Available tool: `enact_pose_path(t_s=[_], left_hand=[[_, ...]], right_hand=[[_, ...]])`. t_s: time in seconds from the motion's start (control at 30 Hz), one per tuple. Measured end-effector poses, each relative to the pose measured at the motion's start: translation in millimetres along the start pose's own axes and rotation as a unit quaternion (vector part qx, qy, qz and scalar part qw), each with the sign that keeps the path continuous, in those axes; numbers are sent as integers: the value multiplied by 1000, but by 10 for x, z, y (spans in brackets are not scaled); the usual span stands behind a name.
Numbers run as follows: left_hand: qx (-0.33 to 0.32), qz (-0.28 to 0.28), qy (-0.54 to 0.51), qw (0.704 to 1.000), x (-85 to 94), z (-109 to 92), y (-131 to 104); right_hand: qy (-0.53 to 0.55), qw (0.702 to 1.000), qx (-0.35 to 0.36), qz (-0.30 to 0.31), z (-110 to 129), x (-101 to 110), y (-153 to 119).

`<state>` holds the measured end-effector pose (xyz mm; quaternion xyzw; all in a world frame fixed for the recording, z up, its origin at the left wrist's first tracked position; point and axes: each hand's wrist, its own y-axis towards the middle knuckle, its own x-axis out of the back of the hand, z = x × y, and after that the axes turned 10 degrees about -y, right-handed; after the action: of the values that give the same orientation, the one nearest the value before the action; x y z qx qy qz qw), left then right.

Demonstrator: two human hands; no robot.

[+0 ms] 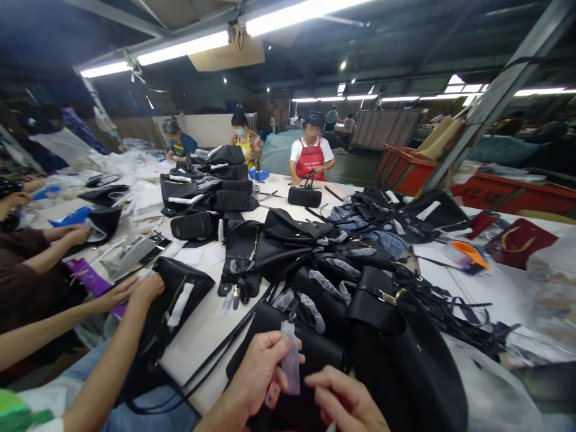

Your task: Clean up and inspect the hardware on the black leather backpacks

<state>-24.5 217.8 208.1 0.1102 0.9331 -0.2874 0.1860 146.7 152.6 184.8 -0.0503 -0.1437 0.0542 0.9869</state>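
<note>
Between the thumb and fingers of my left hand is a small translucent plastic sleeve, hanging from a dark strap of a black handbag. A small orange patterned piece shows under that palm. My right hand is just right of the sleeve, apart from it, fingers loosely bent and spread. The bag lies below both hands, partly hidden by them. Clear plastic wraps a handle just beyond. To the right leans a larger black bag with a gold clasp.
Black bags are heaped across the white table. An orange tape roll and dark red paper bag lie at right. At left a co-worker's hands handle another black bag. A person in a red apron is opposite.
</note>
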Motion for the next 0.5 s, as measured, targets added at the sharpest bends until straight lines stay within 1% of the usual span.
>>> enact_pose_path(t_s=[0.07,0.1,0.17,0.23,0.33,0.4,0.5], left_hand=[[-1,2,-17,1000,13,11,-30],[-4,4,-19,1000,14,21,-45],[-12,7,-7,1000,14,43,-73],[-29,4,14,999,24,65,-89],[-55,-7,39,998,63,108,-90],[-77,-17,54,995,93,146,-83],[-118,-35,86,989,110,192,-86]], right_hand=[[67,994,-51,-64,75,-23,126],[85,992,-57,-79,121,-35,195],[86,992,-36,-90,219,-47,323],[56,995,-7,-83,306,-45,417],[32,999,-11,-41,375,-49,495],[58,998,-26,-13,379,-78,521],[131,990,-50,8,347,-158,543]])
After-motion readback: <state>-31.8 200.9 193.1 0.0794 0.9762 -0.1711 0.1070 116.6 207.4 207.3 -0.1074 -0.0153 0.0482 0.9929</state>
